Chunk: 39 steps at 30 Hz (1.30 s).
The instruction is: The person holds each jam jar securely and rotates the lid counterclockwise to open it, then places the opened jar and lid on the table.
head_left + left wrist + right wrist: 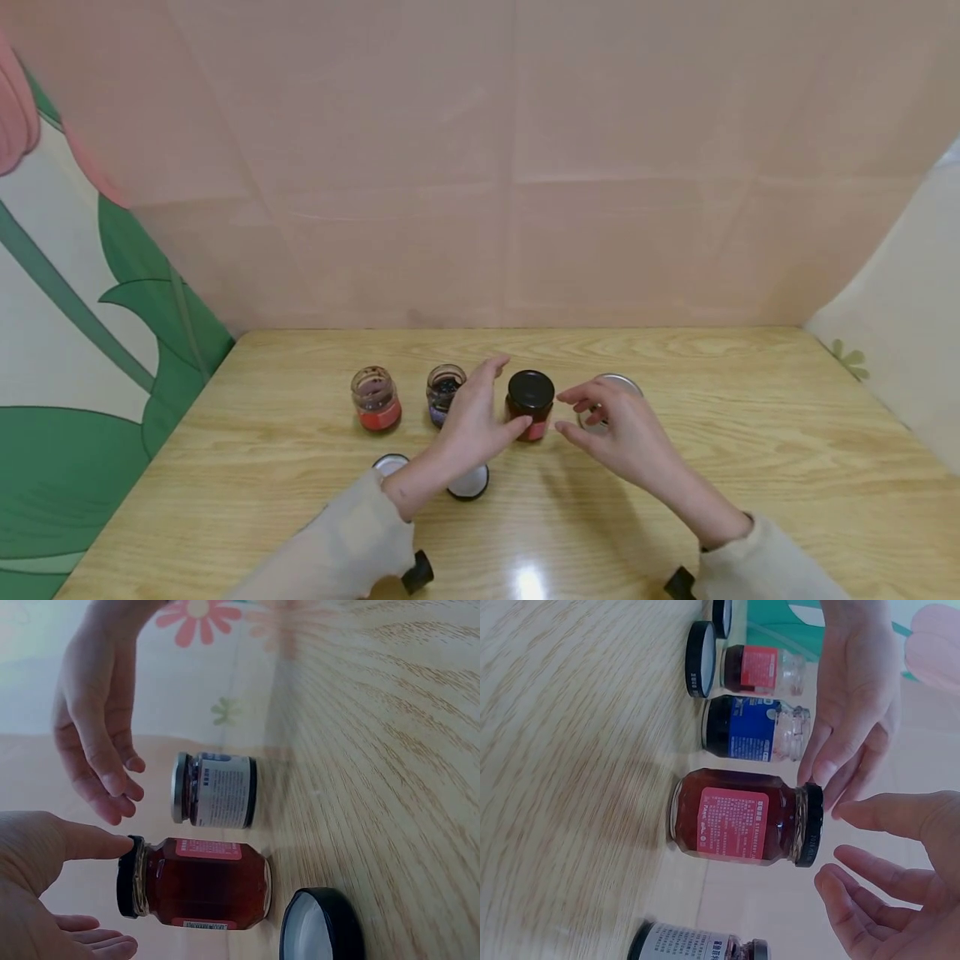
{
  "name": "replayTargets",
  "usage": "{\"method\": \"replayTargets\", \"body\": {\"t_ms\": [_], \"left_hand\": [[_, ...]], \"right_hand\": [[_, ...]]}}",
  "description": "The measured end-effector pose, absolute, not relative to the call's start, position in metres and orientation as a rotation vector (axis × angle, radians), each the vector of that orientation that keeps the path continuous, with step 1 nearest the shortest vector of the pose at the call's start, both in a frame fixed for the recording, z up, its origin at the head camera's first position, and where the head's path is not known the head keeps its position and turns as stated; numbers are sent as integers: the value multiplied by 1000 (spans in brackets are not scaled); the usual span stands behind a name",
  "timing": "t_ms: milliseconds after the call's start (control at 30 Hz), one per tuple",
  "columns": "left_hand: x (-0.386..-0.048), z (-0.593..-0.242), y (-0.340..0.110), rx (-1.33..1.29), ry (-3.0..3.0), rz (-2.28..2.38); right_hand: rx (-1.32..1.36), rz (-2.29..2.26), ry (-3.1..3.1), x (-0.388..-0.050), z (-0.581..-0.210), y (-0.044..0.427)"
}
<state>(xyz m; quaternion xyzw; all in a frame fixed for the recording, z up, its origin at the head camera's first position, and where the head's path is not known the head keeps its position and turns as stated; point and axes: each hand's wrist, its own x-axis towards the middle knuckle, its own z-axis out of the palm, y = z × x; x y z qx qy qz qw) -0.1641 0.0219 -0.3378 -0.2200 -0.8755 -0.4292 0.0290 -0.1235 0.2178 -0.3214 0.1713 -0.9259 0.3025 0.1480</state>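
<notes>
A strawberry jam jar (535, 429) with a red label stands upright, its black lid (531, 389) on. Spread at its left is my left hand (471, 418), the thumb by the lid; whether they touch I cannot tell. My right hand (628, 423) hovers on the other side with loosely bent fingers, apart from the jar and holding nothing. Behind that hand, partly hidden, stands a jar with a silver lid and a white label (225, 791). To the left are two lidless jars, one with a blue label (751, 727) and one with a red label (380, 417).
Two black-rimmed lids lie with pale insides up, one (468, 483) beside my left wrist, the other (391, 463) partly covered by that arm. All stand on a wood-grain table (750, 417). A pinkish cloth (510, 167) hangs behind its far edge.
</notes>
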Motion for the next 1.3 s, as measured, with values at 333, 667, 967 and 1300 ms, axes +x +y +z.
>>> {"method": "replayTargets", "body": {"t_ms": [333,667,967,1300], "left_hand": [[-169,-350,27,-682,-2758,-1307],[-177,-369,30,-708,-2713,-1386],[-182,-383,34,-686,-2716,-1424],[-183,-390,36,-652,-2757,-1456]], "right_hand": [[523,844,-2639,-125,-325,220],[528,855,-2623,-127,-329,222],[527,860,-2625,-127,-330,222],[526,858,-2633,-128,-331,222]]}}
